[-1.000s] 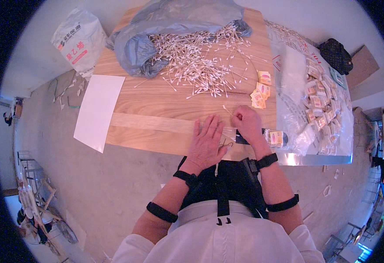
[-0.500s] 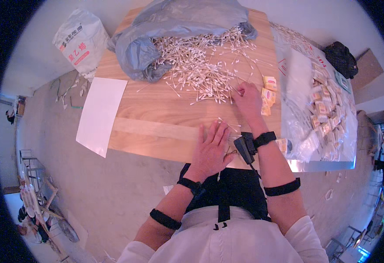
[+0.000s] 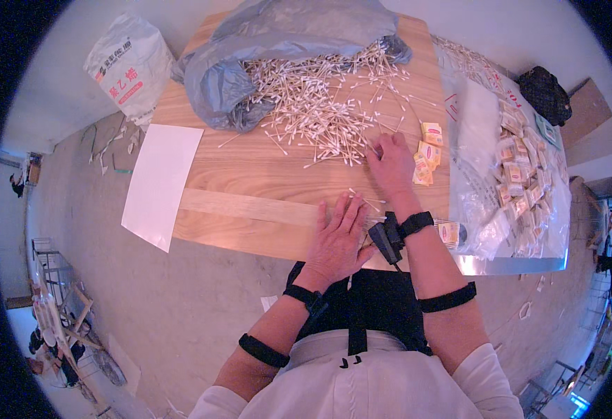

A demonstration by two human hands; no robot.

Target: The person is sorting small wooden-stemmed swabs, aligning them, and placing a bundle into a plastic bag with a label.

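Note:
A big heap of cotton swabs [image 3: 320, 105] spills from a grey plastic bag [image 3: 278, 49] across the wooden table [image 3: 250, 181]. My right hand [image 3: 389, 164] reaches into the near edge of the heap, fingers curled on a few swabs. My left hand [image 3: 337, 237] lies flat, fingers spread, on the table near its front edge, over a few loose swabs [image 3: 369, 202]. Small yellow packets [image 3: 428, 150] lie just right of my right hand.
A clear plastic sheet [image 3: 487, 216] with several small filled packets [image 3: 519, 174] covers the table's right side. A white paper sheet [image 3: 159, 181] hangs over the left edge. A white sack [image 3: 124, 66] stands on the floor at the left, a black bag [image 3: 547, 94] at the far right.
My right hand has moved from the front edge, next to my left hand, forward to the swab heap. My left hand has stayed flat near the front edge.

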